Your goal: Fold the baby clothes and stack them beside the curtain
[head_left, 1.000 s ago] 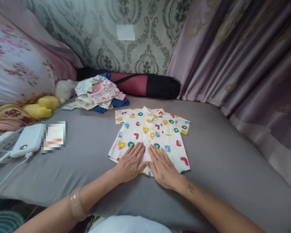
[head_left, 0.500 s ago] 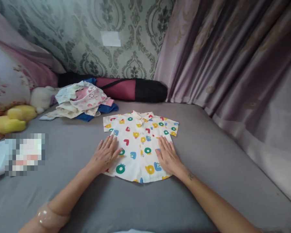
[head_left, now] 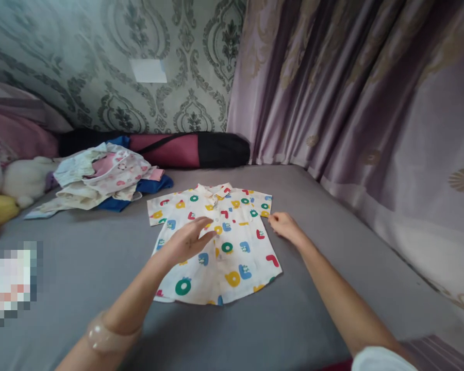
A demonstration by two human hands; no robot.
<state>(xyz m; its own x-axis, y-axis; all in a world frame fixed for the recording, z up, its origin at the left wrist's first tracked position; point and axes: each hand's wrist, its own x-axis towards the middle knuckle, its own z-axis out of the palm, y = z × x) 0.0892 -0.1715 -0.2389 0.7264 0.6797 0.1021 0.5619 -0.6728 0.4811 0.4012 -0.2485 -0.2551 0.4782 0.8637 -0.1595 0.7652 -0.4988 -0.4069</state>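
Observation:
A white short-sleeved shirt [head_left: 232, 263] with coloured letter shapes lies spread front up, its collar away from me. My left hand [head_left: 187, 239] hovers over the shirt's middle, thumb apart from the fingers, holding nothing. Over at the sleeve on the right, my right hand [head_left: 284, 225] has its fingers curled closed at the lower corner of the cuff. The fingertips appear to pinch the cloth there, though the grip is partly hidden. A clear bangle [head_left: 112, 335] circles my left forearm.
The shirt rests on a grey bed sheet [head_left: 96, 273]. A heap of clothes [head_left: 108, 175] lies at the back left, before a maroon and black long bag [head_left: 170, 149]. Plush toys [head_left: 27, 180] are at far left. Purple curtains [head_left: 332, 93] hang along the right side.
Both hands have left their flat position on the shirt. My left hand has risen towards the middle; my right has moved up to the sleeve and closed. The view has turned right.

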